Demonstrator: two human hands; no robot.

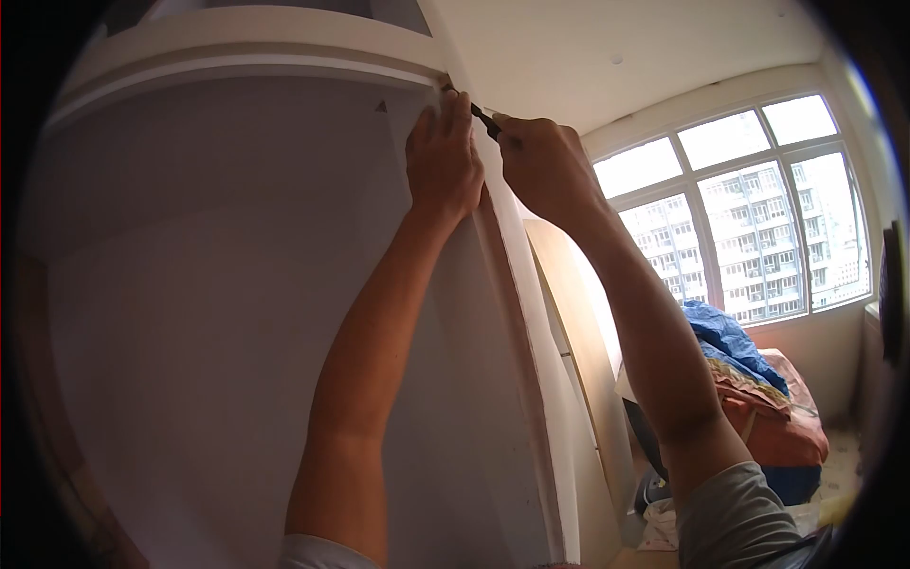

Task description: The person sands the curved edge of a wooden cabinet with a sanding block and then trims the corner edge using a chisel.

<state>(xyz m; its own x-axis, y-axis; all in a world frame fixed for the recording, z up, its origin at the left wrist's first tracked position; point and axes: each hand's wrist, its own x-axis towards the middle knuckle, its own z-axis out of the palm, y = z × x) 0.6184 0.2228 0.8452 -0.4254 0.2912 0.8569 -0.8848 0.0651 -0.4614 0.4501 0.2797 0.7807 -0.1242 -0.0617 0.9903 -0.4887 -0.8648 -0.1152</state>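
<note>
Both arms reach up to the top corner of a white frame. My right hand is closed round a slim tool with a dark handle; its narrow end points left at the corner. Which kind of tool it is cannot be made out. My left hand lies against the upright just below the corner, fingers stretched upward, close to the tool's front end. Those fingers partly hide the tip. A small brownish patch shows at the joint of the upright and the white crossbar.
A grey recessed surface fills the left side behind the frame. At right, a large window faces tall buildings. Below it stands a pile with a blue sheet and a reddish bag. A pale panel stands beyond the upright.
</note>
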